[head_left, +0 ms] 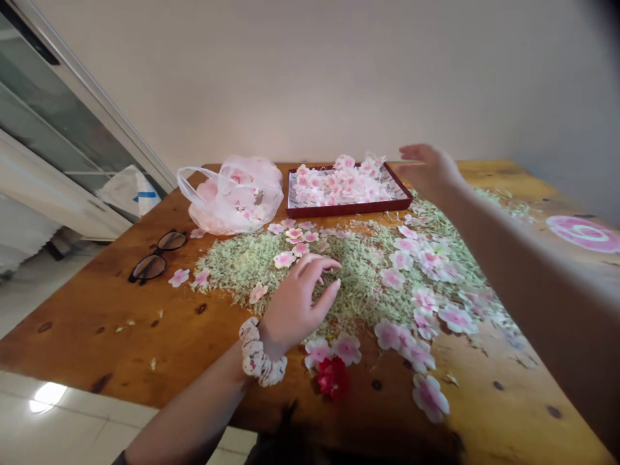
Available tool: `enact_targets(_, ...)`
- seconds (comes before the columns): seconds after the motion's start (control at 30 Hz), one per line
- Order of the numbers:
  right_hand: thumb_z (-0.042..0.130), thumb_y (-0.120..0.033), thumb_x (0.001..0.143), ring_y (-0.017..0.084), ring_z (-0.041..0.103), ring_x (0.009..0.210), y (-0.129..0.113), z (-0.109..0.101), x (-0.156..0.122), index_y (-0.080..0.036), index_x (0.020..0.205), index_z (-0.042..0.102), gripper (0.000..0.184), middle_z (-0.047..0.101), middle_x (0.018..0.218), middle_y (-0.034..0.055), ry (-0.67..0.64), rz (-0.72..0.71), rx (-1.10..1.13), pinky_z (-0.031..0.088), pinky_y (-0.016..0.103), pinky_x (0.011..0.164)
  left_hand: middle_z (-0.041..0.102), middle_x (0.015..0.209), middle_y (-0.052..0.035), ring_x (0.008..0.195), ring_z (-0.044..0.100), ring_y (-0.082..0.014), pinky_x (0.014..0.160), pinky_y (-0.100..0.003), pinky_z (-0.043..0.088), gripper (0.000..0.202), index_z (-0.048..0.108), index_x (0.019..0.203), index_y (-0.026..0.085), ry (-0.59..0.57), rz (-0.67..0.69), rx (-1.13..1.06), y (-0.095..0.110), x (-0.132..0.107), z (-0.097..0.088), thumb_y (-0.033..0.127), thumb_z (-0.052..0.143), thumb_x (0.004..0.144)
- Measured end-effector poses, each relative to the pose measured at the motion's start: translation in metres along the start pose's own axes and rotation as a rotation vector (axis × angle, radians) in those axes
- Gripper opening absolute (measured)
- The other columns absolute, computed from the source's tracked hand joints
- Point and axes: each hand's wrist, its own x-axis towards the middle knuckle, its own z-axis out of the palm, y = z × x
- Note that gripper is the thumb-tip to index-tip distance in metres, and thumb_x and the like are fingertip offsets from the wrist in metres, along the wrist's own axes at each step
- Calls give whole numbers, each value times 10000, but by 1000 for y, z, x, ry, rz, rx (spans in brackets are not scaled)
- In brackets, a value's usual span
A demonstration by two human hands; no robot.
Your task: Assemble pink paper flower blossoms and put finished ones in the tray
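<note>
By the table's edge, left hand on straw; right hand beside tray.

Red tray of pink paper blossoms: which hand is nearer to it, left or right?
Right. The right hand is raised at the red tray's right end, just beside its corner. The left hand is farther off, on the pale green heap in front of the tray.

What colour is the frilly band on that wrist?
The scrunchie is creamy white with small pinkish-red spots; it shows best in the head view.
</note>
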Motion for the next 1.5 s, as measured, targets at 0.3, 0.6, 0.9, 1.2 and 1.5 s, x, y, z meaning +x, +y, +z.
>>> enact_targets(0.3, 595, -375, 805, 176, 611, 602, 15, -24, -125, -172, 916, 704, 256, 698, 792, 94, -280, 1, -159, 453, 300, 550, 625, 1032, -58, 964, 574, -182, 856, -379, 491, 183, 562, 1066, 190, 31, 47, 113, -4, 3, -7, 203, 480, 903)
enact_targets(0.6, 455, -321, 900, 248, 642, 906, 29, -6, -157, -198, 1057, 662, 287, 631, 1070, 114, -375, -264, -305, 501, 393, 794, 631, 1013, -60, 848, 603, -157, 735, -303, 519, 194, 588, 1050, 167, 111, -20, 331, -15, 7, -21, 233, 468, 912)
enact_targets(0.9, 473, -210, 848, 264, 628, 982, 13, -12, -157, -197, 985, 669, 239, 643, 1094, 96, -137, -275, -243, 497, 405, 842, 622, 987, -65, 899, 595, -200, 754, -339, 519, 279, 612, 1087, 174, -12, -57, 598, -41, 15, -31, 352, 498, 905)
enact_targets(1.2, 482, -219, 853, 279, 643, 899, 5, -12, -158, -215, 921, 655, 187, 679, 999, 88, -115, -185, -120, 506, 417, 778, 636, 1034, -106, 930, 613, -211, 740, -338, 543, 224, 625, 1043, 123, -59, 16, 662, -46, 13, -2, 238, 482, 914)
enact_targets(1.5, 507, -260, 859, 248, 644, 856, -10, -15, -160, -244, 912, 652, 155, 685, 956, 76, -79, -121, 9, 512, 398, 752, 712, 956, -83, 859, 668, -173, 764, -332, 566, 157, 648, 975, 136, 291, 91, 423, -40, 14, -20, 204, 533, 894)
